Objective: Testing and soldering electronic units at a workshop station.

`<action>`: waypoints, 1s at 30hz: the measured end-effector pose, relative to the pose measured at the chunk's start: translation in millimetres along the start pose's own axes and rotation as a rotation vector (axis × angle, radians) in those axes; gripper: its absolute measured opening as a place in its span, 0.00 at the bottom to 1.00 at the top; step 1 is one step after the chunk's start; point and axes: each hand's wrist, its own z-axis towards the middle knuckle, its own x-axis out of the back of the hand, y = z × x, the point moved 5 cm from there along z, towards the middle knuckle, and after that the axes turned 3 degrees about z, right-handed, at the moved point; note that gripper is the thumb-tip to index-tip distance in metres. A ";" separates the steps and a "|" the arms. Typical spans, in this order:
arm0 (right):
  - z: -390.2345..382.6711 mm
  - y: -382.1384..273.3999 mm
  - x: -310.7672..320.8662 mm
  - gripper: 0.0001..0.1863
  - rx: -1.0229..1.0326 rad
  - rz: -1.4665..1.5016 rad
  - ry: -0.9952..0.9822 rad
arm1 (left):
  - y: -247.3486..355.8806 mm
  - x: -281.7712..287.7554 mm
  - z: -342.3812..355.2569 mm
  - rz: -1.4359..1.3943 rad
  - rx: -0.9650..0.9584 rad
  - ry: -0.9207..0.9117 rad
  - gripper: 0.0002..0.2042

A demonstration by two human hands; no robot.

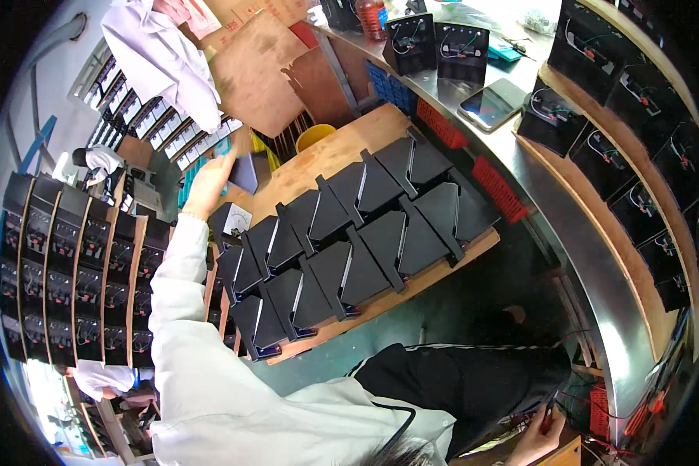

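Note:
My left arm stretches out past the left end of a wooden board [287, 193]. On the board stand several black angular casings [342, 272] in two rows. My left hand [210, 185] is beyond them, near a dark grey-blue flat piece [244, 174] and some teal items [189, 180]. Its fingers are blurred, so I cannot make out whether they grip anything. Low at the right, beside my dark-clothed leg, my right hand [542, 436] is closed around a small dark and red thing, mostly hidden by the fingers.
A metal-edged bench [590, 256] curves along the right, with a phone [491, 105] and open black casings [461, 53] on it. More wired casings [641, 89] stand on wooden boards there. Stacked racks [78, 272] fill the left. A yellow bucket [315, 137] stands behind the board.

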 end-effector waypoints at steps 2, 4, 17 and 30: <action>-2.8 -3.9 -2.3 0.12 0.041 -0.037 -0.019 | -5.3 -26.5 -7.6 -0.129 -0.164 0.045 0.17; -5.3 -6.1 0.0 0.12 0.037 -0.066 -0.019 | -15.1 -59.2 -12.8 -0.314 -0.067 -0.090 0.05; -21.0 23.5 15.2 0.10 0.001 -0.015 0.019 | -23.4 -133.2 -91.8 -0.475 1.288 -0.525 0.70; -36.8 37.2 42.6 0.08 -0.083 -0.030 0.221 | 6.9 -121.9 -157.5 -0.650 1.424 -0.391 0.59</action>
